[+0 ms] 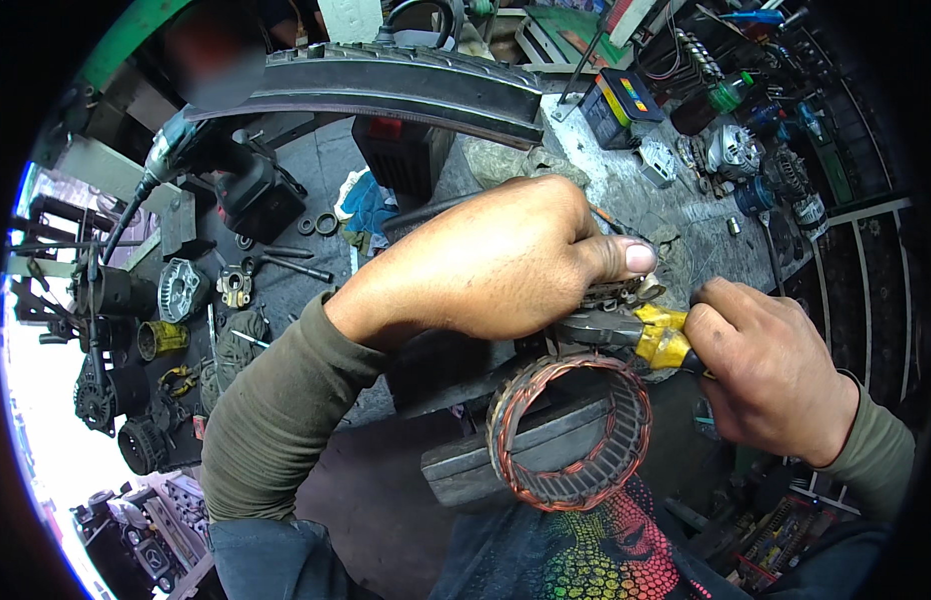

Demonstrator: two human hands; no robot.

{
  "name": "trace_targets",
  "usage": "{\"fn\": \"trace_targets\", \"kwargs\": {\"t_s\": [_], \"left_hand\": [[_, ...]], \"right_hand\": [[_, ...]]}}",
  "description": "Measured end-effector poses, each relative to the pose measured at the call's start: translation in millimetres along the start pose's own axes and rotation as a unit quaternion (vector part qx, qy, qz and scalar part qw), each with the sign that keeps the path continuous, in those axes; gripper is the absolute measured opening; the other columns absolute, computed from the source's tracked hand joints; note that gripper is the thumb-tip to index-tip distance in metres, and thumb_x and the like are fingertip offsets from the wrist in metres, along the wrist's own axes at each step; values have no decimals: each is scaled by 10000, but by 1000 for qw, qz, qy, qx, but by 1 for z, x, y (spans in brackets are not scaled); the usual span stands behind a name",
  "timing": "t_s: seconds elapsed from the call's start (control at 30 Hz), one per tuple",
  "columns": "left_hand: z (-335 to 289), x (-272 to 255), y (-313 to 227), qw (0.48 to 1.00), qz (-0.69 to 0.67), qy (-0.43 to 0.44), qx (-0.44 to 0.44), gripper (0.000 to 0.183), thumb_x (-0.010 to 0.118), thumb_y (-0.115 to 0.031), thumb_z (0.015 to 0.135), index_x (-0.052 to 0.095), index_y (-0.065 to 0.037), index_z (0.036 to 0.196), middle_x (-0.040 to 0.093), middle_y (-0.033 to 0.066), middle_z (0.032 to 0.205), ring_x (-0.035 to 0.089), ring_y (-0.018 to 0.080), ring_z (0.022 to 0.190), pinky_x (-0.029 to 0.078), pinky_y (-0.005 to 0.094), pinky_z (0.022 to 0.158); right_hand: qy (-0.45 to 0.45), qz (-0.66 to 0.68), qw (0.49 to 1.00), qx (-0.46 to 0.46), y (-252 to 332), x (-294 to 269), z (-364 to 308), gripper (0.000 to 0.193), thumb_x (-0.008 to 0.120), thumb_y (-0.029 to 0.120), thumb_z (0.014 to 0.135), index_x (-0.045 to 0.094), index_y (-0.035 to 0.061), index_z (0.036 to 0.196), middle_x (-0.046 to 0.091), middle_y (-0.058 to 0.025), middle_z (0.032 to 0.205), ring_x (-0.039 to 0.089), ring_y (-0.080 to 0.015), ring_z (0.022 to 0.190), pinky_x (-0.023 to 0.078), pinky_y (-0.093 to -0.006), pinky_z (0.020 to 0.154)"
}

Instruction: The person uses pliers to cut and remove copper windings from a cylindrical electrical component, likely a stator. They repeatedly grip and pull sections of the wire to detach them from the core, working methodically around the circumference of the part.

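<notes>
My right hand (pixel 771 370) is wrapped round the yellow handles of a pair of pliers (pixel 664 337). The pliers' dark jaws point left, under my left hand (pixel 516 255). That hand is closed, thumb to the right, on a small metal part (pixel 614 294) with a pale knob at its right end; my hand covers most of it. Just below the jaws is a stator (pixel 501 425), a ring with copper windings along both rims and a slotted inner wall. Whether the jaws grip a wire of it is hidden.
A heavy dark metal vise (pixel 466 472) lies behind the stator. A grey workbench (pixel 336 150) carries a cordless impact wrench (pixel 251 190), a boxed battery (pixel 621 108), a bottle with a green cap (pixel 714 103) and alternator parts (pixel 734 152). A long black tyre section (pixel 406 90) spans the far side.
</notes>
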State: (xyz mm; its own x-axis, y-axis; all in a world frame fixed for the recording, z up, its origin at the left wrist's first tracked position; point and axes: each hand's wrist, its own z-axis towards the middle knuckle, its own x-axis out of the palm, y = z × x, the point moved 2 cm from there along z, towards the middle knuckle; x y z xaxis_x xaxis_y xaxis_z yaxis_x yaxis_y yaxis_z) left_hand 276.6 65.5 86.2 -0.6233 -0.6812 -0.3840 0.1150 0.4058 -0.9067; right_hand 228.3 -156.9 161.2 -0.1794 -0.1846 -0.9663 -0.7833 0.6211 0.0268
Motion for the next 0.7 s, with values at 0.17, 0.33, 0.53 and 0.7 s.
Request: {"fn": "trace_targets", "kwargs": {"t_s": [0.17,0.33,0.53,0.7], "left_hand": [[2,-1,0,1000,27,1,2,644,611,-533,1075,751,67,887,502,68,546,470,126,552,405,383,536],[2,-2,1,999,35,6,12,649,609,-531,1076,743,65,857,488,74,539,470,134,545,409,387,539],[2,-3,-1,1000,20,-1,4,672,618,-560,1063,736,58,827,487,54,535,462,126,533,402,373,523],[2,-3,-2,1000,8,4,-16,685,612,-585,1060,740,36,801,498,19,535,461,105,528,390,359,507]], "right_hand": [[-47,-77,996,-21,5,3,-2,226,731,90,777,552,41,905,546,-106,870,631,-275,770,549,-416,641],[-80,-111,990,-30,8,6,-3,176,706,130,816,559,50,873,529,-103,856,605,-254,749,527,-393,635],[-102,-129,986,-27,11,10,-4,164,696,136,826,564,46,864,545,-119,870,607,-253,753,519,-389,635],[-123,-166,978,-29,15,13,-6,166,693,148,841,575,37,876,625,-174,950,630,-252,771,523,-379,643]]}}
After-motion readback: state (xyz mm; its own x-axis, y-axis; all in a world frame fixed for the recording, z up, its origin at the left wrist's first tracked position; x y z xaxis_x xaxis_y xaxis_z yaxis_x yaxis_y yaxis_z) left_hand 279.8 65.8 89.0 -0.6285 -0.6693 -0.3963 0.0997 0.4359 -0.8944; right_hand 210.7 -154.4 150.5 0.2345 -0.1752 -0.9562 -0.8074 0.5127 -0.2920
